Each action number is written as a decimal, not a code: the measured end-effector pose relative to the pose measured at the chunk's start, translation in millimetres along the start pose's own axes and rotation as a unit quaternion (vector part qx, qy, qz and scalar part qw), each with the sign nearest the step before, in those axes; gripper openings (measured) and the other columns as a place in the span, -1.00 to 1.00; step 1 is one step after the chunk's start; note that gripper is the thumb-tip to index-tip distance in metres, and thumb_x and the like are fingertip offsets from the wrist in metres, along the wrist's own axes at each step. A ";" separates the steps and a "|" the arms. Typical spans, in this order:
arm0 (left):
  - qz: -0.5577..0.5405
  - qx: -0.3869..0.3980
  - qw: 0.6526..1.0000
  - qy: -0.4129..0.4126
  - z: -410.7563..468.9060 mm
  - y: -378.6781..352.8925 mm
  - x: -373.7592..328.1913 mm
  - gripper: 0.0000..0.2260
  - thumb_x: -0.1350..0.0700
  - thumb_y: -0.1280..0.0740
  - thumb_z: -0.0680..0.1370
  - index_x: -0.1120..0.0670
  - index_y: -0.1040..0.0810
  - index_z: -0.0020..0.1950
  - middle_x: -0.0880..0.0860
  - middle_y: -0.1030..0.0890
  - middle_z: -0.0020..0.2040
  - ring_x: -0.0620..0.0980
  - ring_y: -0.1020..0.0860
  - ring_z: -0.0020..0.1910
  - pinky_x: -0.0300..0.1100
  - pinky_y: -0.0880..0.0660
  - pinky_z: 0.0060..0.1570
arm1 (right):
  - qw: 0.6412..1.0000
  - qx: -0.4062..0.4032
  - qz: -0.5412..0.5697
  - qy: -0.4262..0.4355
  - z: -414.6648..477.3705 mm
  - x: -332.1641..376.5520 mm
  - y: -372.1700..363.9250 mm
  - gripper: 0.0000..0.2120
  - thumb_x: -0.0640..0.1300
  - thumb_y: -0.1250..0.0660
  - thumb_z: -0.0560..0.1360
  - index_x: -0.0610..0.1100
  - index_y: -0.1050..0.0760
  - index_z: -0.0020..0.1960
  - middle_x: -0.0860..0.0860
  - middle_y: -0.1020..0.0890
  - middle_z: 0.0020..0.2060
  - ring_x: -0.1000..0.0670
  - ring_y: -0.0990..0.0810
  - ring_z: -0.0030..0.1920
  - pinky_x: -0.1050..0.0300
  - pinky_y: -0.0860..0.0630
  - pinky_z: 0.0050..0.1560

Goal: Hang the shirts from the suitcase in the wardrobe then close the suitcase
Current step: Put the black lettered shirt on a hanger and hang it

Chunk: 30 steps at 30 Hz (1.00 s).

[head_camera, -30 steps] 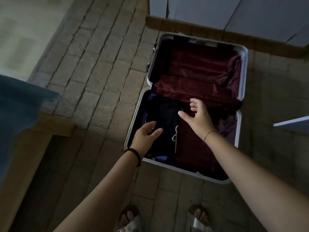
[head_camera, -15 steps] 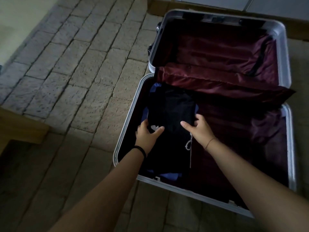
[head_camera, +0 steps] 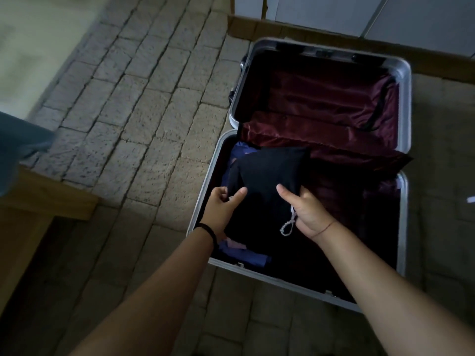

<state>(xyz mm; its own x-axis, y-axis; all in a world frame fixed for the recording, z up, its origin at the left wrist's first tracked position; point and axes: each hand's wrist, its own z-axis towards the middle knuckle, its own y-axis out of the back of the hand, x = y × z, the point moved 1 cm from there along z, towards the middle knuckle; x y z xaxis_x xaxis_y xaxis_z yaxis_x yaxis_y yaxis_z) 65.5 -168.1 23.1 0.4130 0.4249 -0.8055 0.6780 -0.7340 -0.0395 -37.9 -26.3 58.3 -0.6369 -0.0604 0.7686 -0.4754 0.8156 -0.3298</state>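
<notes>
A silver hard-shell suitcase [head_camera: 403, 206] lies open on the stone floor, lined in dark red fabric. In its near half, a folded black shirt [head_camera: 267, 173] is lifted a little at its near edge. My left hand [head_camera: 221, 209] pinches the shirt's left corner. My right hand [head_camera: 305, 214] grips its right side, thumb on top, with a white beaded cord [head_camera: 288, 227] hanging beside the palm. Blue clothing [head_camera: 246, 259] lies underneath the black shirt in the left part of the case.
Pale wardrobe doors [head_camera: 359, 14] stand just behind the suitcase above a wooden base [head_camera: 246, 27]. A wooden bed frame [head_camera: 48, 199] with blue bedding [head_camera: 15, 152] is at the left. Stone tile floor [head_camera: 138, 104] stretches between them.
Both hands went from reaching over the case to taking hold of the black shirt, and its near edge has lifted off the blue clothing.
</notes>
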 end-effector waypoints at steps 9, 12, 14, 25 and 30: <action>0.009 0.054 0.997 -0.047 -138.0 -40.4 -203.7 -0.75 0.08 -0.49 0.43 0.14 -0.57 0.04 -0.01 -0.66 -0.19 0.01 -0.65 -0.11 -0.08 -0.57 -0.02 | 0.997 -0.045 0.009 0.065 -136.6 185.5 -55.5 -0.67 -0.15 -0.28 0.48 -0.16 -0.49 0.23 -0.06 -0.64 0.12 -0.01 -0.62 0.13 0.13 -0.55 0.14; 0.023 0.082 0.995 -0.061 -192.9 -57.1 -287.8 -0.66 0.00 -0.51 0.37 0.13 -0.59 0.05 0.07 -0.69 -0.09 0.08 -0.66 -0.05 0.03 -0.58 0.06 | 0.997 -0.049 0.025 0.051 -191.3 253.6 -70.5 -0.61 -0.06 -0.28 0.50 -0.17 -0.47 0.29 -0.11 -0.61 0.18 -0.08 -0.58 0.20 -0.01 -0.49 0.22; 0.032 0.102 0.992 -0.069 -231.3 -69.7 -348.1 -0.55 -0.05 -0.49 0.34 0.18 -0.57 0.11 0.20 -0.66 0.02 0.16 -0.65 0.01 0.10 -0.57 0.09 | 0.998 -0.041 0.028 0.023 -228.5 299.8 -80.0 -0.60 0.01 -0.28 0.48 -0.17 -0.51 0.23 -0.12 -0.62 0.16 -0.10 -0.58 0.19 0.01 -0.48 0.18; 0.271 0.232 0.922 -0.153 -412.3 -134.7 -614.4 -0.73 -0.01 -0.40 0.50 0.17 -0.51 -0.23 -0.02 -0.54 -0.41 -0.12 -0.50 -0.45 -0.29 -0.42 -0.36 | 0.972 0.013 -0.125 0.201 -403.2 582.4 -123.1 -0.35 0.27 -0.47 0.21 -0.13 -0.51 0.14 0.06 -0.69 -0.07 0.15 -0.65 -0.05 0.26 -0.57 -0.06; 0.330 0.287 0.873 -0.216 -478.6 -158.8 -683.3 -0.86 0.10 -0.35 0.55 0.13 -0.54 -0.17 -0.10 -0.55 -0.42 -0.26 -0.49 -0.52 -0.40 -0.39 -0.45 | 0.922 0.039 -0.253 0.290 -451.8 661.1 -118.5 -0.52 -0.04 -0.30 0.48 0.08 -0.27 0.37 0.04 -0.34 0.38 0.15 -0.32 0.39 0.18 -0.35 0.31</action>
<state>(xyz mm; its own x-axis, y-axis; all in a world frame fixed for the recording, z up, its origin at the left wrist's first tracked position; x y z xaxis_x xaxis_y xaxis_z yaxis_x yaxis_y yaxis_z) -33.4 -88.3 862.8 0.2459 -0.3401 -0.9077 -0.0890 -0.9404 0.3282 -128.4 97.1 853.1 0.0990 -0.0868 0.9913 -0.6789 0.7225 0.1310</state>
